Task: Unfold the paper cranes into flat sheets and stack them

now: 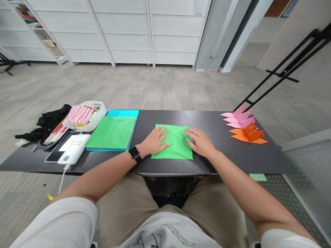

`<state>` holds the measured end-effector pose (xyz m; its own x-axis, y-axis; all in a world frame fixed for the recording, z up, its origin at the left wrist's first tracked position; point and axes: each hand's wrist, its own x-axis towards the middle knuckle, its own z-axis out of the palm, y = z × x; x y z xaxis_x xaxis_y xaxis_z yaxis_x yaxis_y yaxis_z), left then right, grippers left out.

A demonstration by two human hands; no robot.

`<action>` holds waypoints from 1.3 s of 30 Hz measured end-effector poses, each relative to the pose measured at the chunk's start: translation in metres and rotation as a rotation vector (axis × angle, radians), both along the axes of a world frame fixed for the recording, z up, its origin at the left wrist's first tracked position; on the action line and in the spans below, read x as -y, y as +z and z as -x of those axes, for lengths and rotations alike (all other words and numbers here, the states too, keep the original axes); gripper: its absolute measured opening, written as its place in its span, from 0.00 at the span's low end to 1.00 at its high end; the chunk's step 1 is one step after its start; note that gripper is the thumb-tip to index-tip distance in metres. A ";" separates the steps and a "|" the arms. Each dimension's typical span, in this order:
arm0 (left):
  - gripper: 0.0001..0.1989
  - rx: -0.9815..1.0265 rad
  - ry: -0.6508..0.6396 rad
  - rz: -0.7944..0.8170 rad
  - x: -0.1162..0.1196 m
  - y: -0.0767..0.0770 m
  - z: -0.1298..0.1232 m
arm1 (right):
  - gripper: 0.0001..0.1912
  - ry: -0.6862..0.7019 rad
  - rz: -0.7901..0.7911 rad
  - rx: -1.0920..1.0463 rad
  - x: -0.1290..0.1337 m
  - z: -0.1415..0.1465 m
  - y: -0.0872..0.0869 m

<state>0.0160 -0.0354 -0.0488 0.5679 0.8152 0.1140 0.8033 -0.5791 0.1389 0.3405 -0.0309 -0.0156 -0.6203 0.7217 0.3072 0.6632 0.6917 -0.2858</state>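
Note:
A square sheet of green paper (177, 144) lies on the dark table in front of me, its surface creased in places. My left hand (155, 140) rests on the sheet's left side with its fingers spread flat. On the right side, my right hand (199, 140) touches the paper, fingers stretched out and slightly bent. Neither hand grips anything. Left of the sheet is a stack of coloured paper (112, 132), green on top, with orange and blue edges showing beneath.
Folded pink paper figures (240, 119) and orange ones (249, 133) stand at the table's right end. On the left are a white basket (99, 115), a white power bank (74, 148) with a cable, a tablet (55, 155) and black cloth (53, 120). The table's front edge (181, 174) borders my lap.

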 end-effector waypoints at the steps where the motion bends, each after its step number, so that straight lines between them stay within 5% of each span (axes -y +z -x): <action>1: 0.41 -0.014 0.012 0.000 0.001 -0.002 0.000 | 0.25 -0.042 -0.009 0.039 -0.002 0.008 0.001; 6: 0.39 -0.071 0.088 0.004 0.005 0.002 0.003 | 0.43 -0.145 0.051 0.335 -0.008 0.037 -0.010; 27: 0.53 -0.109 0.216 0.005 0.005 0.012 0.027 | 0.56 -0.242 0.135 0.454 -0.012 0.026 -0.018; 35: 0.55 -0.051 0.208 0.003 0.000 0.005 0.030 | 0.46 -0.497 0.146 0.314 -0.020 0.021 -0.014; 39: 0.55 -0.046 0.218 -0.005 -0.001 0.003 0.027 | 0.40 -0.361 0.016 0.271 -0.019 0.028 -0.010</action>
<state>-0.0105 -0.0340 -0.0458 0.3829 0.9188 0.0964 0.9151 -0.3915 0.0969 0.3123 -0.0121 -0.0256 -0.3842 0.9101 0.1553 0.9137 0.3989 -0.0774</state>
